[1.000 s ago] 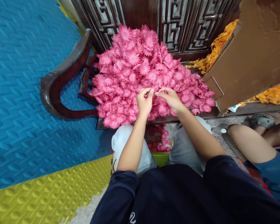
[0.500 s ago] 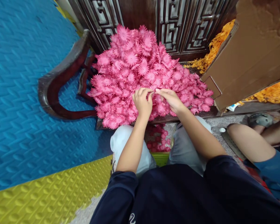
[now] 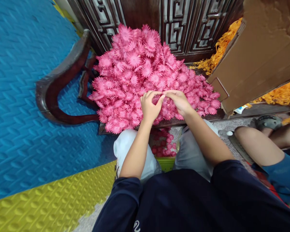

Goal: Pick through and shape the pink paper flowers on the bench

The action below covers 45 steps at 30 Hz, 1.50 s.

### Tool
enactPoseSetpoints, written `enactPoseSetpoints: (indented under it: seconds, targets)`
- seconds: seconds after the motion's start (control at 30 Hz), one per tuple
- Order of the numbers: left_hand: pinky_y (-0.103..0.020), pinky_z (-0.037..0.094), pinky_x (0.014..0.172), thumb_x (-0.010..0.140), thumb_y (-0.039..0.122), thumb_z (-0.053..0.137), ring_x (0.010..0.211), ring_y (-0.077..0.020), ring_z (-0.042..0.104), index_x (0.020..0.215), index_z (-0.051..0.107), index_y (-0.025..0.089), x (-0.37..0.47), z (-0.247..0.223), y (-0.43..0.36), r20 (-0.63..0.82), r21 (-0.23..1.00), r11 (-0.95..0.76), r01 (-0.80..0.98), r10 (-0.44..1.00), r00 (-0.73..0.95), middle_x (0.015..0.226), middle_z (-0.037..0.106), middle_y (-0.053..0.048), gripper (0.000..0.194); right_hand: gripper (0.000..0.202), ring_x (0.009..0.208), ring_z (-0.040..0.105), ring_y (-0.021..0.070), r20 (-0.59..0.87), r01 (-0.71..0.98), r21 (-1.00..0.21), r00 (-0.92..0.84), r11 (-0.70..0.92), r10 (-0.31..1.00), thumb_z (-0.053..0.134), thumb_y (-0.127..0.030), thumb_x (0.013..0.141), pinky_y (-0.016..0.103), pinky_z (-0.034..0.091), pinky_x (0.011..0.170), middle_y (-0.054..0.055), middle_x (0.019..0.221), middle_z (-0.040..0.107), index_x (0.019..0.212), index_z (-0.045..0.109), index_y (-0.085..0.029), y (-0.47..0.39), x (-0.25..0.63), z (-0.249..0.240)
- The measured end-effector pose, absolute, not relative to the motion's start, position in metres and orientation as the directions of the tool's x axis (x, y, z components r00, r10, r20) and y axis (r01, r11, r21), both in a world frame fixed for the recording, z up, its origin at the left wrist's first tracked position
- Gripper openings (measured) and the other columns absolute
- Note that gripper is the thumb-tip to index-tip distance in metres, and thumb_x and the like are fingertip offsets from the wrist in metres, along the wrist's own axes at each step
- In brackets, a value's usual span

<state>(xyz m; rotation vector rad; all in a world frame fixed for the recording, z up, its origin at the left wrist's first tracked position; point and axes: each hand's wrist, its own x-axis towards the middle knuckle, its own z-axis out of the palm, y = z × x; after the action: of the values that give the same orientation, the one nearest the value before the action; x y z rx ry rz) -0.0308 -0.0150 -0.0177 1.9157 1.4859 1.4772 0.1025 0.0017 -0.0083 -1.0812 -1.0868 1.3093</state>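
A large heap of pink artificial flower heads (image 3: 135, 74) is piled on the dark wooden bench (image 3: 169, 123) in front of my knees. Over the heap's front part, my left hand (image 3: 150, 105) and my right hand (image 3: 178, 101) meet at the fingertips. Both are closed in a pinch, with thumb and forefinger drawn together. Whatever lies between the fingers is too small to make out against the pink petals.
The bench's curved armrest (image 3: 50, 96) stands at left, above blue matting (image 3: 19, 106). To the right leans a cardboard box (image 3: 258, 58) with orange petals (image 3: 282, 93) around it. Another person's bent knee (image 3: 253, 140) is at far right. Pink flower heads (image 3: 165, 146) lie under the bench.
My left hand has shifted slightly right, and its thumb now reaches up nearer to the right fingertips. The right hand stays almost in place. The view has moved a little.
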Motion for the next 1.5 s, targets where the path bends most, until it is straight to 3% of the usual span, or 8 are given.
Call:
enactPoseSetpoints:
  seconds: [0.2,0.37,0.7,0.9,1.13,1.33,1.5]
  targets:
    - [-0.026,0.048,0.075,0.078,0.026,0.063,0.075,-0.0136,0.063,0.073,0.066,0.018,-0.028,-0.023,-0.009,0.335,0.925,-0.293,0.242,0.929,-0.154,0.076,0.07,-0.001,0.01,0.005,0.079,0.063,0.0114,-0.021,-0.22,-0.975,-0.083,-0.039,0.996,0.071,-0.023,0.064,0.029,0.045,0.089,-0.001,0.074,0.071,0.069,0.072,-0.022,0.001,0.103,-0.006]
    - [-0.024,0.048,0.073,0.075,0.019,0.065,0.075,-0.012,0.062,0.074,0.068,0.018,-0.028,-0.024,-0.008,0.399,0.912,-0.364,0.186,0.892,-0.211,0.078,0.07,-0.001,0.003,0.007,0.074,0.062,0.0114,-0.047,-0.195,-0.979,-0.064,-0.058,0.997,0.073,-0.021,0.058,0.028,0.047,0.084,-0.003,0.07,0.071,0.064,0.072,-0.022,0.0,0.102,-0.007]
    - [-0.027,0.049,0.078,0.062,0.043,0.076,0.076,-0.0137,0.064,0.074,0.071,0.02,-0.034,-0.027,0.0,0.211,0.963,-0.213,-0.164,0.977,-0.029,0.078,0.071,-0.001,0.027,0.012,0.075,0.061,0.0099,-0.045,-0.23,-0.969,-0.19,-0.09,0.981,0.077,-0.028,0.057,0.027,0.045,0.087,-0.004,0.072,0.071,0.067,0.074,-0.024,-0.001,0.108,0.0]
    - [-0.027,0.047,0.076,0.059,0.043,0.078,0.073,-0.013,0.06,0.069,0.069,0.019,-0.034,-0.024,-0.002,0.172,0.955,-0.163,-0.247,0.985,0.015,0.071,0.067,0.0,0.028,0.016,0.075,0.061,0.0103,-0.069,-0.211,-0.97,-0.228,-0.119,0.971,0.08,-0.031,0.054,0.028,0.045,0.088,-0.003,0.072,0.071,0.067,0.073,-0.023,-0.002,0.11,0.0]
    - [-0.025,0.043,0.069,0.067,0.034,0.072,0.065,-0.011,0.054,0.066,0.061,0.018,-0.034,-0.023,-0.002,0.001,0.93,0.033,-0.365,0.996,0.093,0.067,0.06,0.001,0.019,0.014,0.075,0.062,0.011,-0.097,-0.256,-0.956,-0.177,-0.141,0.979,0.078,-0.029,0.058,0.027,0.047,0.084,-0.003,0.073,0.071,0.07,0.073,-0.022,0.002,0.11,-0.005]
    - [-0.024,0.042,0.069,0.07,0.038,0.071,0.069,-0.011,0.055,0.072,0.062,0.019,-0.033,-0.019,-0.004,0.018,0.946,0.0,-0.324,0.999,0.051,0.073,0.06,0.001,0.021,0.009,0.08,0.063,0.0105,-0.095,-0.273,-0.953,-0.131,-0.128,0.987,0.075,-0.026,0.06,0.025,0.046,0.088,-0.003,0.073,0.071,0.068,0.072,-0.023,0.0,0.108,-0.002]
    - [-0.022,0.041,0.067,0.065,0.032,0.076,0.063,-0.0088,0.052,0.069,0.062,0.018,-0.03,-0.018,-0.005,-0.054,0.925,0.077,-0.373,0.996,0.071,0.064,0.057,0.003,0.021,0.009,0.077,0.062,0.0098,-0.087,-0.237,-0.964,-0.154,-0.122,0.984,0.073,-0.027,0.062,0.023,0.048,0.077,-0.003,0.072,0.07,0.069,0.071,-0.022,-0.001,0.108,0.001]
